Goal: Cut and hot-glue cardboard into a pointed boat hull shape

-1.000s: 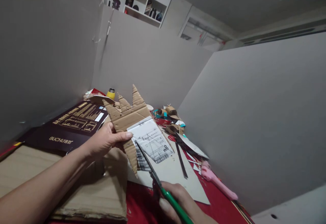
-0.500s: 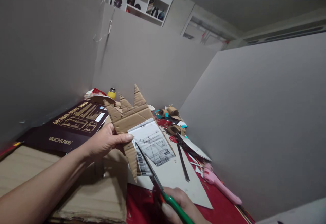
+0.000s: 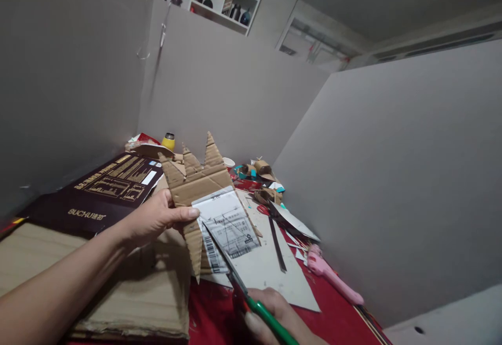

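Observation:
My left hand [image 3: 168,213] grips a piece of brown cardboard [image 3: 204,182] by its left side, thumb on top. Pointed spikes are cut along its upper edge, and another point hangs at the lower left. A white printed label [image 3: 231,222] with a barcode covers much of its face. My right hand [image 3: 270,313] is closed round the green handle of a pair of scissors [image 3: 231,269]. Their blades lie across the lower part of the label, tips near my left thumb. Part of the handle is hidden by my fingers.
A dark printed box [image 3: 98,193] and a large cardboard sheet [image 3: 129,292] lie on the left. A white board [image 3: 290,287] rests on the red tabletop [image 3: 215,313]. At right sits a pink glue gun [image 3: 333,274]; behind are cardboard scraps [image 3: 266,172] and a yellow jar [image 3: 168,142].
The view has shifted slightly, so most things appear a little further left. The cardboard and scissors keep nearly the same position relative to each other, both still held.

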`<state>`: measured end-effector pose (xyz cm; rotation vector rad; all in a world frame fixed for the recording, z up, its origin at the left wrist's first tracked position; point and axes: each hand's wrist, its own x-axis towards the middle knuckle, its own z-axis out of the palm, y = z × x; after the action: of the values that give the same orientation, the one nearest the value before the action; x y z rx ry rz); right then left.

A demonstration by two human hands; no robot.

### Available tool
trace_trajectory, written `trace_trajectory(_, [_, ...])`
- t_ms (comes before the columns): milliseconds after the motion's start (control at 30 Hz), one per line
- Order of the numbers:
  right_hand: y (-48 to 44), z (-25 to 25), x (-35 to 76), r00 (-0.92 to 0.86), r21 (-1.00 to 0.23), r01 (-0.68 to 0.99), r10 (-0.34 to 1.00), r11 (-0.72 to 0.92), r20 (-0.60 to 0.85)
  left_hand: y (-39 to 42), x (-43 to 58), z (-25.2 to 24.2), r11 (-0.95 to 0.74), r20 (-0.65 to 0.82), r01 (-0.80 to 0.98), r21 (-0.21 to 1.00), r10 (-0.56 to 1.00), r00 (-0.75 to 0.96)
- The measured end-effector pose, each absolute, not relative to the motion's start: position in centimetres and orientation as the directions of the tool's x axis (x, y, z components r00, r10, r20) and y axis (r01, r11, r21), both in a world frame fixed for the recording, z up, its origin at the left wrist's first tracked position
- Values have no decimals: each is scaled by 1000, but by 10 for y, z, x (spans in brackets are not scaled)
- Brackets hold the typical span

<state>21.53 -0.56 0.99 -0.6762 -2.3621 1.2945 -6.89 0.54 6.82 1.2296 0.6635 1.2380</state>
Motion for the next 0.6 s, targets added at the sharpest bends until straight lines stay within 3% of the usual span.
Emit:
trace_trajectory(400, [-11,16,213,-815,-854,222,570,470,101,1,-72,76,-183,263,-270,945,918,298])
trace_trajectory(600, [-14,23,214,-825,-894,251,564,372,3,1,-74,74,-163,235,-250,954,927,292])
